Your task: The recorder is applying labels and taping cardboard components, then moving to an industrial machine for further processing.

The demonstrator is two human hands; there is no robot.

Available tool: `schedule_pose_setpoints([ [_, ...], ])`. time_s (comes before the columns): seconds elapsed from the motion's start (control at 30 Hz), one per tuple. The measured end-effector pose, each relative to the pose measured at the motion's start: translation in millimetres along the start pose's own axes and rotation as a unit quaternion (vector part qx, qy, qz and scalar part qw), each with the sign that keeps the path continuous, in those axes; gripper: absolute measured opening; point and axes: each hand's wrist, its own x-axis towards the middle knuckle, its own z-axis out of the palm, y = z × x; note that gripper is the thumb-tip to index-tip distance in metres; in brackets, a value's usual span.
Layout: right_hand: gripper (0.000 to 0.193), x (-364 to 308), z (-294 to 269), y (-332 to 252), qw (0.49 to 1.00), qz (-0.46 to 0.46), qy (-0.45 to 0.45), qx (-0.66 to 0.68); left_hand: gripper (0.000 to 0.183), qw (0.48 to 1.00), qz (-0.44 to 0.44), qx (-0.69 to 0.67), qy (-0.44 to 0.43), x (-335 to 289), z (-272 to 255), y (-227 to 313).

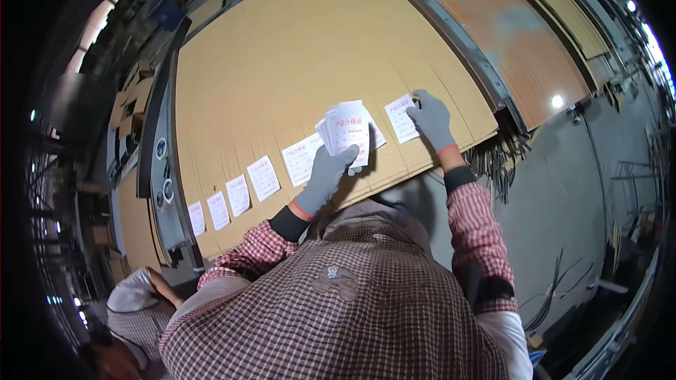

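My left hand (325, 177), in a grey glove, grips a fanned stack of white printed paper slips (348, 125) with the thumb on top. Under my gloved right hand (432, 121), one single slip (401, 119) lies tilted on a large brown cardboard sheet (303, 42). The right fingers are bent and pinch its upper right corner. More slips, such as this one (263, 178), form a row along the sheet's near edge to the left. Part of another slip (377, 135) shows behind the held stack.
A metal rail (458, 35) runs along the cardboard's right side, with a reddish-brown panel (493, 21) beyond it. Dark strips (496, 162) hang below the right corner. At the lower left, another person (141, 309) is bent close by. Open cartons (134, 109) stand at the far left.
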Motion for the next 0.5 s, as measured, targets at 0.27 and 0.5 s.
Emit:
schedule_pose_setpoints([
  [0.27,0.048,-78.1,-18.2,-127.9,0.838,0.253,-0.174,0.450,0.032,1.000,0.002,-0.010,0.005,-24.2,-27.0,-11.9],
  [0.5,0.036,-97.1,3.0,-142.9,0.736,0.228,-0.169,0.615,0.048,0.983,0.067,0.165,0.034,-19.2,-37.4,-35.2],
])
